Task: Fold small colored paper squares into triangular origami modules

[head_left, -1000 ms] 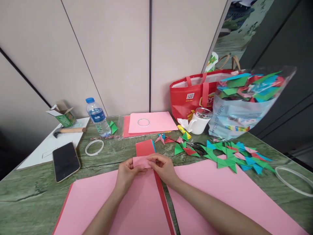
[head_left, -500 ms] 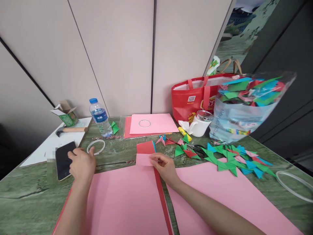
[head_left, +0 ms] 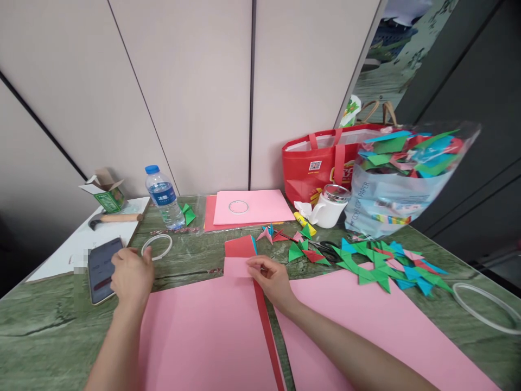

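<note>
My right hand [head_left: 271,279] pinches the right edge of a small pink paper piece [head_left: 235,267] between thumb and fingers. Just behind that piece lies a red paper stack [head_left: 240,246] with a blue edge showing. A large pink sheet [head_left: 199,331], with red paper under its right side, spreads out in front. My left hand [head_left: 132,274] is beside the phone [head_left: 101,271], its fingers over the right edge and its thumb apart from them. The phone's screen is lit. Close to that thumb lies a white ring [head_left: 158,246].
Folded green, blue and red paper pieces [head_left: 376,266] lie at right, near scissors [head_left: 325,250] and a second ring [head_left: 484,307]. Behind stand a water bottle [head_left: 165,198], white mug [head_left: 330,209], red bag [head_left: 299,174] and filled plastic bag [head_left: 382,201]. A hammer [head_left: 118,218] lies at left.
The phone's screen has gone from dark to lit. My left hand's fingers have drawn back slightly toward the phone's right edge. My right hand keeps its pinch on the small pink piece.
</note>
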Available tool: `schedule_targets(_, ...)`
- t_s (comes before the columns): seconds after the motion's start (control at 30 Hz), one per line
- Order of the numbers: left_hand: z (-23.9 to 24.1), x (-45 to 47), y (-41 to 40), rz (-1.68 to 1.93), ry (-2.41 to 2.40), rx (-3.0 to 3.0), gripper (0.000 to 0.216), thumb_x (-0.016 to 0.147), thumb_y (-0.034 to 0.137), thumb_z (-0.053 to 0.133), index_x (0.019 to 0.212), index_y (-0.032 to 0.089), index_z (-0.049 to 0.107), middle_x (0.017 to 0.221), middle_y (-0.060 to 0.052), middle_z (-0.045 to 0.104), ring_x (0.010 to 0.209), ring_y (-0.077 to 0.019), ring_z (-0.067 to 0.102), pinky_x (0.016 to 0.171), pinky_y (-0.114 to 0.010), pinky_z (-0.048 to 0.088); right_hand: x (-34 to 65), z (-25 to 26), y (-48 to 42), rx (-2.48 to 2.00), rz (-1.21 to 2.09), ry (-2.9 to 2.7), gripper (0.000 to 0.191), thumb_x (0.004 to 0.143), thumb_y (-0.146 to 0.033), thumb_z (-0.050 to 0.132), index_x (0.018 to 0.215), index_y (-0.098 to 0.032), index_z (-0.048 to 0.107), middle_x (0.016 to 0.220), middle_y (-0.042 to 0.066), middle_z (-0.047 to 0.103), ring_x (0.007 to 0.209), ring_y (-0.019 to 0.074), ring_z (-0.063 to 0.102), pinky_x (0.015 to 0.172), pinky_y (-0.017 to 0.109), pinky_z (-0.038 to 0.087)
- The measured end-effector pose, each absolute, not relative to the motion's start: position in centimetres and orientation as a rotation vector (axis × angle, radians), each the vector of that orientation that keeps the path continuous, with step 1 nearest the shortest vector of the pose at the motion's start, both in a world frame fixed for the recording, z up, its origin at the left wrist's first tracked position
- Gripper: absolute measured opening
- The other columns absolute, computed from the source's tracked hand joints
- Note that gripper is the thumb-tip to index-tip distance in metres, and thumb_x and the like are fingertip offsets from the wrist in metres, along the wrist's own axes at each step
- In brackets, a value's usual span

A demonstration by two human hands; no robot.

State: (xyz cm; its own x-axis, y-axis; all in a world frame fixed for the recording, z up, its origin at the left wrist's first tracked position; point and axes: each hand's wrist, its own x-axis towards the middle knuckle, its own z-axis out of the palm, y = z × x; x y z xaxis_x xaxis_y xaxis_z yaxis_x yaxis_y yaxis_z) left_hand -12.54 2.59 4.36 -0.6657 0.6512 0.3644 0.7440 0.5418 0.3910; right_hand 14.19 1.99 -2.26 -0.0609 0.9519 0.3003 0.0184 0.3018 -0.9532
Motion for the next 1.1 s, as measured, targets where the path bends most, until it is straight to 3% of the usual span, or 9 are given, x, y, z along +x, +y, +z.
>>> schedule_targets(0.1,4.6,-9.3,2.6,-1.065,-2.613,-1.48,0.04,0.075,0.044,0.044,0.099,0.013,0.052,0.094,-0.016,0.062,0.077,-0.0318,0.061,0.067,-0.043,0.046,14.2,-2.2,2.0,-0.986,1.001,-1.399,0.011,0.07,-0.02,0.055,0.077,-0.019,0.063,0.083,0.004,0.063,0.068,0.015,0.056,0.052,0.024,0.044)
schedule_targets(0.17,4.3,-6.5,2.2,-1.573,-2.687,-1.756,0.038,0.076,0.044,0.042,0.099,0.015,0.052,0.093,-0.012,0.064,0.062,-0.0233,0.063,0.056,-0.036,0.049,14.2,-2.1,1.9,-0.985,1.005,-1.391,0.011,0.071,-0.02,0.054,0.079,-0.019,0.063,0.084,0.004,0.062,0.069,0.0148,0.056,0.052,0.023,0.045)
schedule_targets(0.23,3.7,-3.7,1.6,-2.016,-2.692,-1.932,0.042,0.072,0.043,0.05,0.1,0.013,0.052,0.091,-0.012,0.065,0.071,-0.0229,0.064,0.059,-0.033,0.05,14.2,-1.9,1.8,-0.967,1.012,-1.378,0.012,0.072,-0.02,0.053,0.08,-0.02,0.062,0.084,0.004,0.061,0.069,0.0148,0.056,0.052,0.023,0.046)
schedule_targets(0.4,2.5,0.0,-0.1,-2.632,-2.611,-2.319,0.049,0.064,0.041,0.063,0.101,0.01,0.056,0.094,-0.012,0.066,0.084,-0.0232,0.062,0.07,-0.033,0.05,14.3,-1.6,1.7,-0.899,1.025,-1.399,0.014,0.072,-0.02,0.051,0.083,-0.021,0.061,0.086,0.004,0.06,0.077,0.0164,0.057,0.057,0.025,0.05)
schedule_targets(0.53,2.2,0.0,-0.3,-2.676,-2.726,-2.396,0.044,0.056,0.031,0.072,0.094,0.012,0.061,0.087,-0.01,0.069,0.078,-0.022,0.064,0.074,-0.035,0.05,14.3,-1.7,1.9,-0.911,0.982,-1.428,0.015,0.072,-0.017,0.05,0.082,-0.021,0.061,0.085,0.003,0.061,0.082,0.017,0.057,0.063,0.026,0.049)
schedule_targets(0.7,1.6,-0.1,0.0,-2.514,-2.956,-2.205,0.038,0.055,0.032,0.072,0.085,0.011,0.064,0.071,-0.008,0.071,0.067,-0.0229,0.066,0.068,-0.036,0.053,14.3,-1.8,1.9,-0.902,0.97,-1.454,0.016,0.071,-0.016,0.05,0.082,-0.021,0.061,0.085,0.003,0.061,0.083,0.0169,0.057,0.067,0.027,0.047)
schedule_targets(0.93,1.5,0.0,-0.2,-2.539,-2.913,-2.259,0.035,0.055,0.027,0.073,0.085,0.01,0.065,0.071,-0.008,0.071,0.069,-0.0244,0.066,0.068,-0.037,0.054,14.4,-1.8,1.8,-0.908,0.963,-1.464,0.016,0.069,-0.015,0.057,0.084,-0.02,0.061,0.087,0.004,0.061,0.083,0.0172,0.057,0.073,0.029,0.045)
schedule_targets(1.1,1.4,-0.1,-0.2,-2.567,-2.882,-2.326,0.032,0.056,0.025,0.073,0.084,0.01,0.066,0.075,-0.008,0.071,0.071,-0.023,0.066,0.073,-0.036,0.052,14.3,-1.9,1.8,-0.902,1.018,-1.427,0.016,0.067,-0.018,0.061,0.084,-0.02,0.059,0.086,0.004,0.059,0.081,0.0172,0.056,0.067,0.026,0.046)
